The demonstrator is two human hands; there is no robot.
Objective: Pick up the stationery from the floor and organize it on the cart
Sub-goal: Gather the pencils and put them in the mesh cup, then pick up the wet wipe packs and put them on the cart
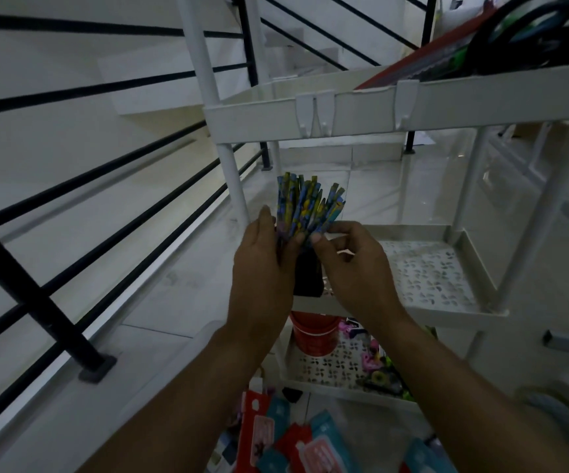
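We are gripping a bundle of patterned pencils from both sides: our left hand fingers are clasping it, and our right hand fingers are pinching it. Just below the fingers, a black holder is standing on the cart shelf. Packets are lying on the floor beneath our wrists.

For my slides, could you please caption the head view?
Left hand and right hand hold patterned pencils over a black holder on the white cart's middle shelf.
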